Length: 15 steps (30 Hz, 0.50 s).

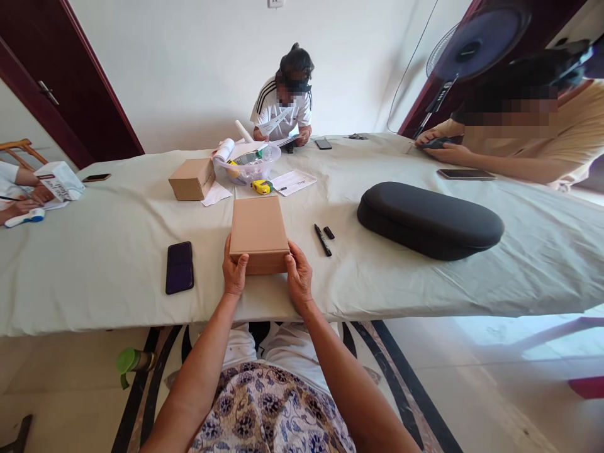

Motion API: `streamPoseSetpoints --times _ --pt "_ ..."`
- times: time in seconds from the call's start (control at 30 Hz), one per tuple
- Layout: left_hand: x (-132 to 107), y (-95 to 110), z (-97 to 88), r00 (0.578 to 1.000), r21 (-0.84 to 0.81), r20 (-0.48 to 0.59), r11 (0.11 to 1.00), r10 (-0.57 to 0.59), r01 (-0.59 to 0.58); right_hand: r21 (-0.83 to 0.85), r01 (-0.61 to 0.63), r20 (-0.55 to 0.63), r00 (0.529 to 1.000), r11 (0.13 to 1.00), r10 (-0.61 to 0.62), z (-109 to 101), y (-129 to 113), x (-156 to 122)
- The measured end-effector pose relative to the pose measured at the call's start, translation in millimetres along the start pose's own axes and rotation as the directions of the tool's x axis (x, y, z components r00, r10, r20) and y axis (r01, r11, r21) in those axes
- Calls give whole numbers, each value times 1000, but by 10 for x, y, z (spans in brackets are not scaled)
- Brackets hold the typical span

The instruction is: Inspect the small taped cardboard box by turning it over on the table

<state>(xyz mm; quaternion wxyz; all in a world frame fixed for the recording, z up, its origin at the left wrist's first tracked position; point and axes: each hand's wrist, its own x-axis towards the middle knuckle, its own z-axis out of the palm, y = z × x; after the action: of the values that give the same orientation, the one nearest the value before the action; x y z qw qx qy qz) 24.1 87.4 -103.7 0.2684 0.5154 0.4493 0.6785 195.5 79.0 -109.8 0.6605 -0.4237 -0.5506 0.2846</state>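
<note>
A closed brown cardboard box (258, 225) sits at the near side of the cloth-covered table, straight in front of me. My left hand (234, 269) grips its left near corner, thumb on the front face. At the right near corner my right hand (298, 269) holds it the same way. Just right of the box lie an uncapped black marker (323, 240) and its cap (329, 233). To the left is a dark phone (180, 268) lying flat.
A second cardboard box (190, 179), a plastic basket (255, 174) of odds and ends and a yellow tape measure (262, 187) stand beyond. A long black case (430, 219) lies at right. Other people sit around the table (117, 277); a green-lidded bottle (134, 362) is below.
</note>
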Motion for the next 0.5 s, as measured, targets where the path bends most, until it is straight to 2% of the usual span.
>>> streamPoseSetpoints --times 0.1,0.2,0.33,0.5 --pt "39 -50 -35 993 24 -113 1000 -17 20 24 3 88 996 1000 -5 5 41 -3" --pt "63 -77 -54 980 16 -191 999 -47 51 35 76 173 982 996 -81 17 60 -5" --pt "76 -76 -58 968 -7 -242 998 -60 61 -44 193 257 950 980 -175 17 69 -8" --pt "97 -111 -70 957 -41 -288 999 -45 35 -122 264 316 924 957 -215 -4 92 -14"
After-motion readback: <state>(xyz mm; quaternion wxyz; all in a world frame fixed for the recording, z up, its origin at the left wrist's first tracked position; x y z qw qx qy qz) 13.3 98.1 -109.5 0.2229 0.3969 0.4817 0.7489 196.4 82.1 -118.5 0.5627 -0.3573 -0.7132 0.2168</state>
